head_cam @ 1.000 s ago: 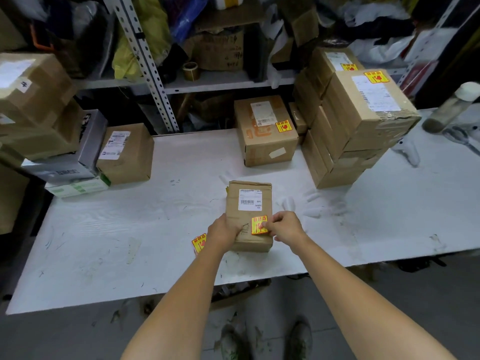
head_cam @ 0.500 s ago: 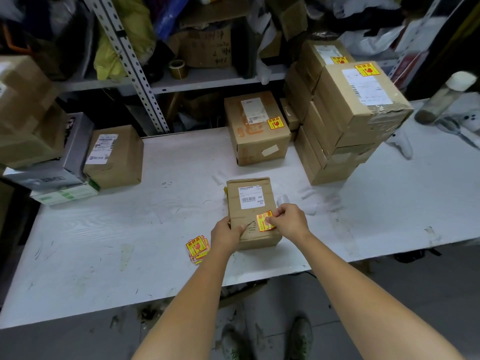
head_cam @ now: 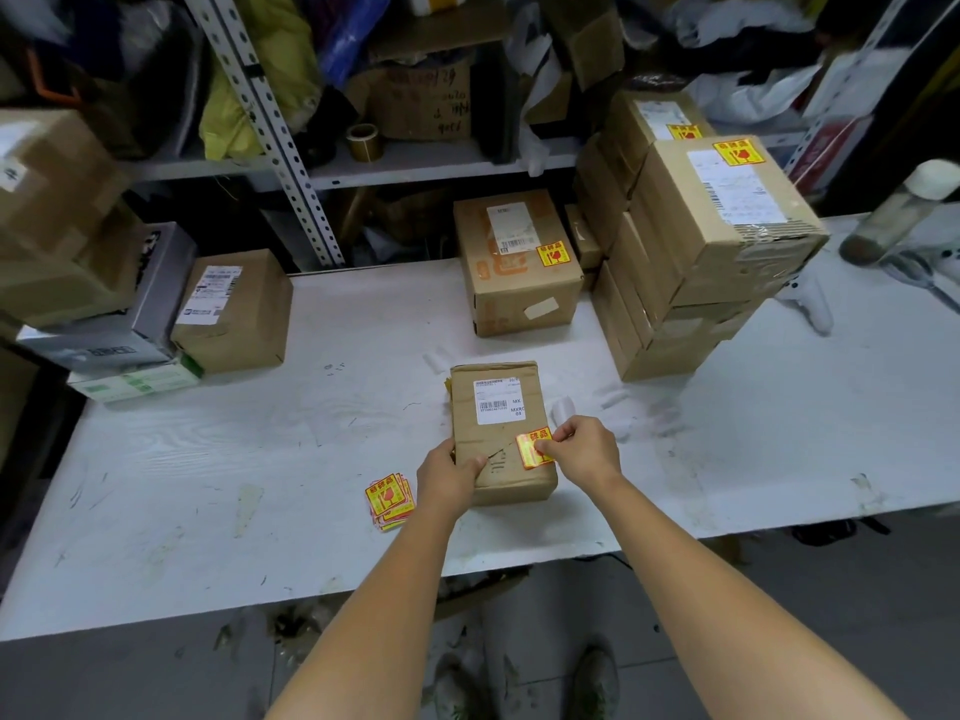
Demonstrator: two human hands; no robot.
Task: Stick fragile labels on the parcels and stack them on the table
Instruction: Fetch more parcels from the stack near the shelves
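A person's two bare arms reach forward over a white tabletop [head_cam: 260, 459]. The left hand [head_cam: 449, 478] grips the near left edge of a small brown parcel [head_cam: 496, 439], thumb curled over the top. The right hand [head_cam: 582, 449] pinches the right edge of a yellow and red fragile label [head_cam: 532, 449], which lies tilted on the parcel just below its white shipping label. The label's left part looks flat on the cardboard; the part under the thumb cannot be judged.

Just left of the left hand lies a small pile of spare labels [head_cam: 389, 498]. Well beyond the right hand, a stack of labelled parcels [head_cam: 691, 262] stands at the far side, with a single labelled box [head_cam: 519, 262] just to its left.

Risks: the label may set crooked or creased if the right hand presses before squaring it. It sits over a crease in the cardboard, so an edge could lift. If the left hand loosens, the light parcel may slide under the rubbing.

Compared with a second ago, the parcel lies in the same spot and both hands hold as before. More of the label now shows left of the thumb, and the pile of spare labels, then half hidden by the left wrist, is fully visible.
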